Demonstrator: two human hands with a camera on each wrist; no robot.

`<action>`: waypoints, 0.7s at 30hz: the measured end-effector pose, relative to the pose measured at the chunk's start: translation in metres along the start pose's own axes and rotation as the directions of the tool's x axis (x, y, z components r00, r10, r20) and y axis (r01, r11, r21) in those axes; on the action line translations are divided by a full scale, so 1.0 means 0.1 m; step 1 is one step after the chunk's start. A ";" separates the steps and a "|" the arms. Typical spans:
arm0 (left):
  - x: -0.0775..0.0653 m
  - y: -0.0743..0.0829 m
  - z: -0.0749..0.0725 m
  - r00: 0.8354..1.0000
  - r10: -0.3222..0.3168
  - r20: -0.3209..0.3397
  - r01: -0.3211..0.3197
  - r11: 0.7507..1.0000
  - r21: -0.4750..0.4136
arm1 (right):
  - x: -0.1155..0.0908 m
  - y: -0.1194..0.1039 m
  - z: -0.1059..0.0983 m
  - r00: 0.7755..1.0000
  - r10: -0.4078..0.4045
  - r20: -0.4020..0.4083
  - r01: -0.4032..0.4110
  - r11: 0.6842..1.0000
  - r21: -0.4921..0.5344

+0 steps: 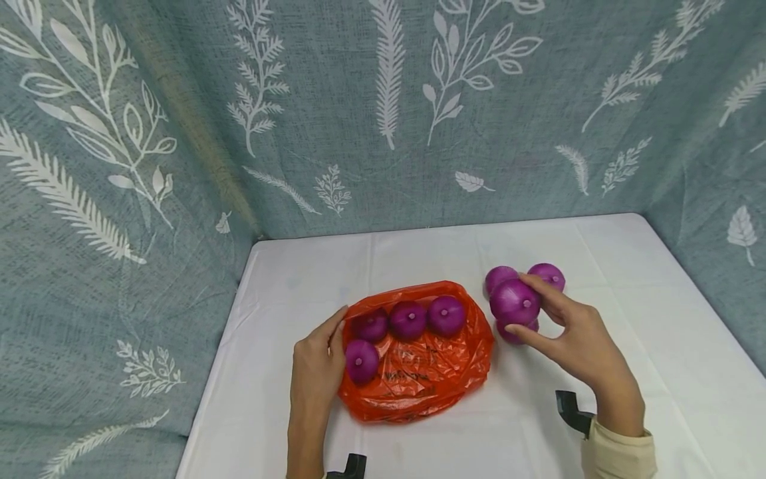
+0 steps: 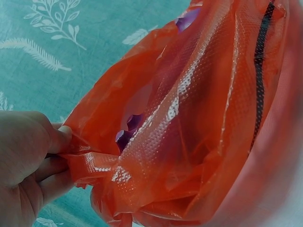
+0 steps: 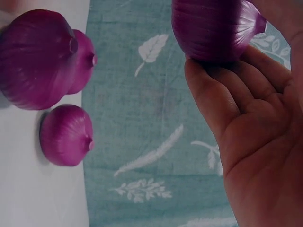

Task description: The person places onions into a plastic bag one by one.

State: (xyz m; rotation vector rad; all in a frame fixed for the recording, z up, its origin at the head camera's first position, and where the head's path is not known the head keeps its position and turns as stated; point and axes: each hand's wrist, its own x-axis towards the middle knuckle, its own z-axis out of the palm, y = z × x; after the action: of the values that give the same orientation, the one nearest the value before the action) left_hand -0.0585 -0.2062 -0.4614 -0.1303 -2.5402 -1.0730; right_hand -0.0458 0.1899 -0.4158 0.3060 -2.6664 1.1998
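Observation:
My left hand (image 1: 317, 362) pinches the left rim of a crinkled orange-red plastic bag (image 1: 433, 386), whose mouth lies open on the table. Inside it sit several purple onions (image 1: 408, 320). In the left wrist view, thumb and fingers grip the bag's edge, and onion stems (image 2: 124, 137) show within. To the right of the bag, my right hand (image 1: 589, 346) holds a purple onion (image 1: 513, 301) between thumb and fingers, raised off the table in the right wrist view. Behind and below it, three more onions (image 1: 547, 275) rest on the table, two of them partly hidden.
A white cloth covers the table (image 1: 311, 273). Blue-green curtains (image 1: 335, 113) with white leaf prints hang behind it and on both sides. Black wrist mounts (image 1: 574, 412) stick out by each forearm.

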 end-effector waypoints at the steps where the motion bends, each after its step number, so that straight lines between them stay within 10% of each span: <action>1: 0.00 0.00 0.00 1.000 0.000 0.000 0.000 1.000 0.001 | 0.00 0.00 0.01 1.000 0.004 0.006 -0.004 1.000 -0.004; 21: 0.00 0.00 -0.01 1.000 -0.002 0.005 0.002 1.000 0.007 | 0.03 0.01 0.09 0.999 0.011 0.050 -0.011 1.000 -0.002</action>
State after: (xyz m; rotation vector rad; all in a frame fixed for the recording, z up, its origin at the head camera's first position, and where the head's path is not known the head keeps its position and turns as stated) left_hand -0.0582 -0.2069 -0.4607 -0.1289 -2.5492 -1.0652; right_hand -0.0497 0.1837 -0.4212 0.3260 -2.7145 1.2083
